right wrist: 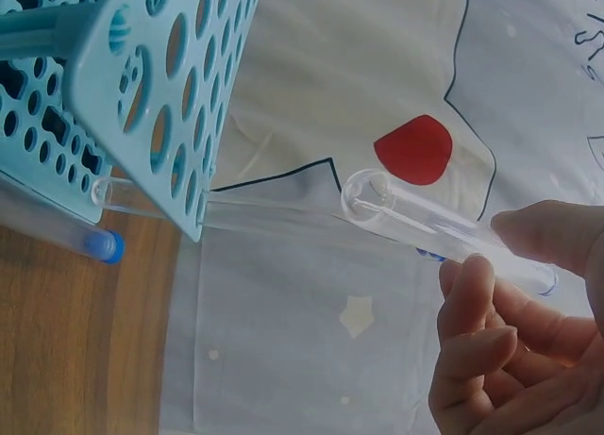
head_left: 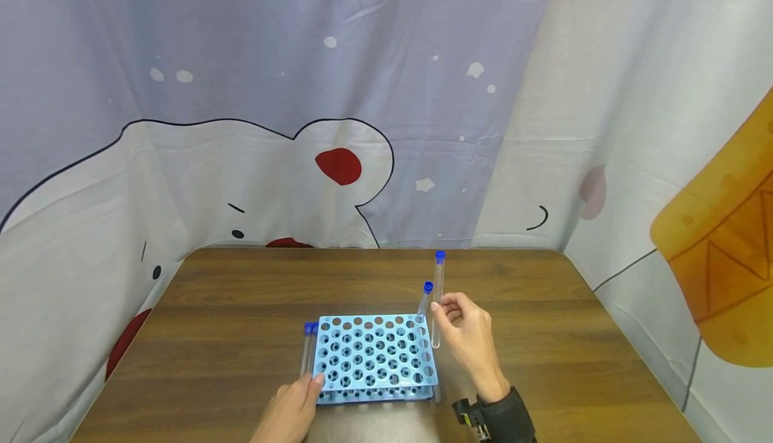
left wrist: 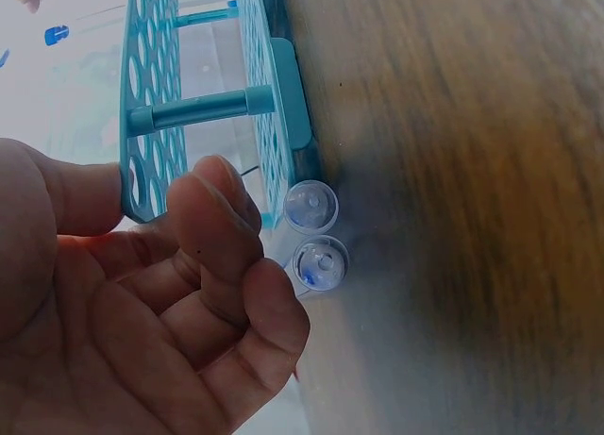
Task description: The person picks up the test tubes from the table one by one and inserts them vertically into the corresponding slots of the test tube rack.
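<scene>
My left hand [head_left: 286, 408] grips the near left corner of a light-blue test tube rack [head_left: 362, 388], thumb on its upper plate. My right hand [head_left: 474, 339] pinches a clear test tube [head_left: 439, 282] with a blue cap between thumb and fingers. This tube is upright, cap up, just beyond the rack's right edge; its rounded bottom [right wrist: 363, 194] shows in the right wrist view. A second blue-capped tube [head_left: 425, 302] stands slightly tilted in the rack's far right corner hole.
Two blue-capped tubes [head_left: 305, 349] lie along the rack's left side, their round ends [left wrist: 321, 263] near my left fingers. Another capped tube [right wrist: 57, 223] lies on the wooden table [head_left: 241, 309] by the rack's right side. A printed curtain [head_left: 423, 94] hangs behind the table.
</scene>
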`<state>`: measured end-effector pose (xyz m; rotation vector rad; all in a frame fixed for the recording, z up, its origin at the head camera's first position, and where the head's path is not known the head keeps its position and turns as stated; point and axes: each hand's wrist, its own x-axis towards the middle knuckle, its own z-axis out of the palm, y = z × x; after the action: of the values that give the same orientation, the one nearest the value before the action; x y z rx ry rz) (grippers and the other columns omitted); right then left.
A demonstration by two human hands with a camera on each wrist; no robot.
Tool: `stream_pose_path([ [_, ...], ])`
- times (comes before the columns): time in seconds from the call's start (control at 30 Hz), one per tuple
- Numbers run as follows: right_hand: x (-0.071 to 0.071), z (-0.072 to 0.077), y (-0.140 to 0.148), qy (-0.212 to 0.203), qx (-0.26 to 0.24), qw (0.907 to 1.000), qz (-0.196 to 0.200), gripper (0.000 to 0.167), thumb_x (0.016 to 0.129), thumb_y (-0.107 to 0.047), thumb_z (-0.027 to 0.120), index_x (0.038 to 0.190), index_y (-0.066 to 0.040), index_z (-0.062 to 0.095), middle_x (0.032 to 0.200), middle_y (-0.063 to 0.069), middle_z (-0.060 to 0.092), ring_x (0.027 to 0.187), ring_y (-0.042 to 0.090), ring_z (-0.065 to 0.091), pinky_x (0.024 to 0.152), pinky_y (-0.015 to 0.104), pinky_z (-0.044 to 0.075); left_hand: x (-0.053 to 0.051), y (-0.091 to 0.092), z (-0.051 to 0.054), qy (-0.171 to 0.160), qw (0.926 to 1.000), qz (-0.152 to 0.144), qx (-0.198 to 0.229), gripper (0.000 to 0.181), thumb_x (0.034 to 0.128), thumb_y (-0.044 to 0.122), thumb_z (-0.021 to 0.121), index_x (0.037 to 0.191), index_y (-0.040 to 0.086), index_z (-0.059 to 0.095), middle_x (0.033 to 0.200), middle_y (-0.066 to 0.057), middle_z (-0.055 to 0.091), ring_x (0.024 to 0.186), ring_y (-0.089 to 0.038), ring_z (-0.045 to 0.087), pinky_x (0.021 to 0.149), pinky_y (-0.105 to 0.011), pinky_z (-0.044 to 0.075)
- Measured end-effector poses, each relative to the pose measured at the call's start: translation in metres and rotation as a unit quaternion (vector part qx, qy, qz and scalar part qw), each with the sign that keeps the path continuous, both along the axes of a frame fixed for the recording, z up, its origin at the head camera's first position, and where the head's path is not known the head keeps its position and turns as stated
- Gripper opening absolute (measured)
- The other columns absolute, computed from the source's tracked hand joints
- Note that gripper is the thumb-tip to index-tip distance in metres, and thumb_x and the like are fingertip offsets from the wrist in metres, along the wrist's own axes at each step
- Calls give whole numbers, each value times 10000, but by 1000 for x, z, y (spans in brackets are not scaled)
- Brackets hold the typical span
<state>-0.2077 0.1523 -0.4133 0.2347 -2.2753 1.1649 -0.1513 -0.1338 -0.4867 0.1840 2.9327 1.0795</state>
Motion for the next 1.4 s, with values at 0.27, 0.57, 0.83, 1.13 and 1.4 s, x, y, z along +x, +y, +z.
stream_pose_path([
  [0.27, -2, -4, -3, 220, -116, 9993, 286, 117, 810, -95, 692, 883, -33, 625, 740, -1, 628, 641, 92, 588, 570, 220, 491, 1, 2, -1, 117, 9999, 61, -2, 347, 974, 328, 418, 712, 113, 488, 586, -6, 419, 549, -171, 423, 530, -364, 359],
  [0.57, -4, -12, -9, 107, -234, 9980, 569, 113, 816, -74, 679, 899, -23, 622, 757, 9, 639, 647, 96, 593, 575, 230, 497, 1, 2, -1, 87, 9999, 72, -8, 344, 974, 329, 419, 719, 111, 497, 607, -19, 448, 557, -175, 442, 534, -373, 365],
  [0.83, -9, -19, -13, 234, -167, 9977, 618, 103, 809, -58, 681, 890, -46, 618, 768, 16, 651, 646, 81, 603, 574, 220, 498, 1, 2, -1, 64, 9999, 73, -66, 343, 976, 319, 416, 731, 97, 509, 626, -34, 480, 573, -189, 481, 541, -395, 381],
  [1.13, -14, -27, -17, 241, -128, 9979, 593, 100, 799, -39, 685, 874, -45, 619, 751, 33, 652, 628, 109, 608, 563, 216, 497, 2, 2, -3, 95, 9999, 141, -31, 336, 973, 326, 420, 725, 114, 501, 623, -28, 481, 574, -192, 490, 539, -394, 377],
  [1.4, -17, -33, -18, 213, -3, 9985, 505, 103, 802, -46, 685, 880, -43, 618, 769, 43, 654, 637, 100, 607, 569, 214, 496, 1, 2, -4, 86, 9999, 80, 26, 344, 977, 331, 410, 735, 106, 506, 625, -26, 483, 582, -187, 496, 546, -394, 387],
])
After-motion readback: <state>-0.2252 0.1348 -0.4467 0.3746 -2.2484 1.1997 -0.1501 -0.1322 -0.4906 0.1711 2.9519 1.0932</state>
